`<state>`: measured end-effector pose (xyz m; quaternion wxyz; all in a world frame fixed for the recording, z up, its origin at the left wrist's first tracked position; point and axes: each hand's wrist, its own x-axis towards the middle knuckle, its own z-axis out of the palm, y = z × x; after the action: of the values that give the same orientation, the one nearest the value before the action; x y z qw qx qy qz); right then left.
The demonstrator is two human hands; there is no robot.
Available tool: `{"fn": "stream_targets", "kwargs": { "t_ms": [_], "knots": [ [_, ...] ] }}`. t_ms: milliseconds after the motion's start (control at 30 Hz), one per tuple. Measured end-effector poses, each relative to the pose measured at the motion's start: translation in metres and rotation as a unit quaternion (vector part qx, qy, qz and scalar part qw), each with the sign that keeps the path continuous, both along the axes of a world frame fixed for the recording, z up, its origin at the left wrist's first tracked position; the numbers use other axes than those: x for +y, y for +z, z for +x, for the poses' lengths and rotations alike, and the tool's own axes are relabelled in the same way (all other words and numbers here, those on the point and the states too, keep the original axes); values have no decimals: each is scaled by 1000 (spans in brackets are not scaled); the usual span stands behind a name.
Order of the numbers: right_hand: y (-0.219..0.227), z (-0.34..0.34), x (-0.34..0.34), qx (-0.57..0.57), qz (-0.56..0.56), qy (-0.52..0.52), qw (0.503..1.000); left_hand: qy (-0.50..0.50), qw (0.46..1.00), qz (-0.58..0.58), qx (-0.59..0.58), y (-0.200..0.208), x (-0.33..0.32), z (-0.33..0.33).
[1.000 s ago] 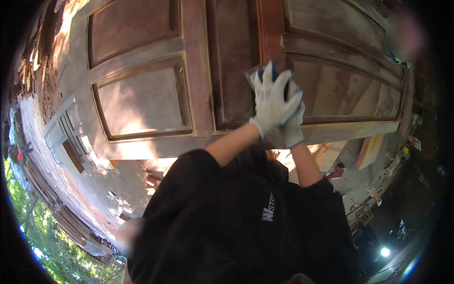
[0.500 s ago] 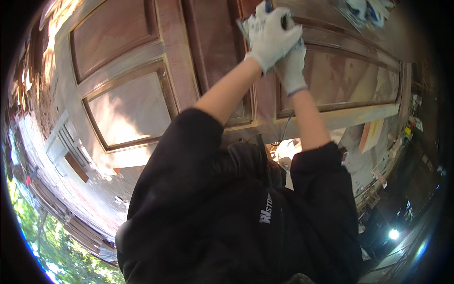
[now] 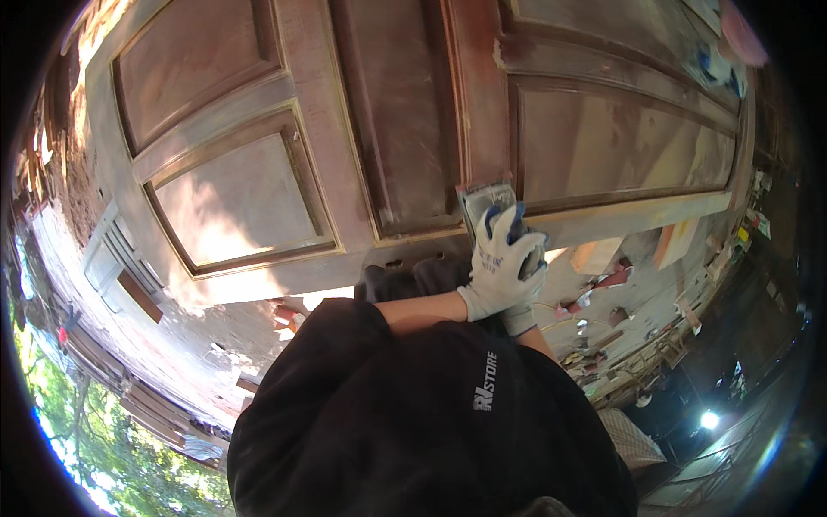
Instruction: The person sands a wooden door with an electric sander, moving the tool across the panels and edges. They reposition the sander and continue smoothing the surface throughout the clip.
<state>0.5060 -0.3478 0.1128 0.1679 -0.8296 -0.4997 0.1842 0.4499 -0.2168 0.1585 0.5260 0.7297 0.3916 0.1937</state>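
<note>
A brown panelled wooden door [image 3: 320, 146] lies flat before me, with pale worn patches on its rails. On its near edge rests a sander [image 3: 488, 203], a grey power tool with a flat rectangular base. Wrapped over the top of it is my left hand [image 3: 498, 274], in a white glove with blue fingertips. My right hand [image 3: 520, 320], also gloved, sits behind and under the left one; it appears closed round the sander's body, its fingers mostly hidden. Both hands are close to my body, the left forearm crossing in front.
At the far right, another person's gloved hand [image 3: 720, 69] is over the door. Wood blocks [image 3: 596, 256] and scattered debris lie below the door's near right edge. A grey slatted panel [image 3: 121, 258] lies on the ground at left. A bright lamp [image 3: 709, 420] shines at lower right.
Both my hands have drawn the sander from the far part of the door down to its near edge. The other person's gloved hand has shifted right and nearer.
</note>
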Motion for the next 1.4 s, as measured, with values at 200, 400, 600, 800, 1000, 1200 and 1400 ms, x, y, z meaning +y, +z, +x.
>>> {"fn": "stream_targets", "kwargs": {
  "t_ms": [200, 400, 600, 800, 1000, 1200, 1400],
  "knots": [
    [-14, 47, 154, -100, 112, 47, 988, 94, 991, 87, -51, -12, 149, 39],
    [-6, 131, 356, -195, 164, 88, 963, 174, 971, 145, -73, -4, 292, 103],
    [-3, 122, 324, -134, 182, 62, 972, 121, 984, 133, -13, -4, 266, 100],
    [-6, 69, 138, -27, 120, -29, 992, 66, 991, 106, -47, -12, 107, 59],
    [-2, 23, -4, 43, 37, -19, 998, 59, 994, 54, -76, -8, -32, 15],
    [-1, 14, -23, 66, -6, 47, 997, 75, 990, 30, -113, -11, -40, -19],
    [-33, 31, 94, 394, 61, -81, 914, 190, 977, 70, -60, -20, 73, -18]
  ]
}}
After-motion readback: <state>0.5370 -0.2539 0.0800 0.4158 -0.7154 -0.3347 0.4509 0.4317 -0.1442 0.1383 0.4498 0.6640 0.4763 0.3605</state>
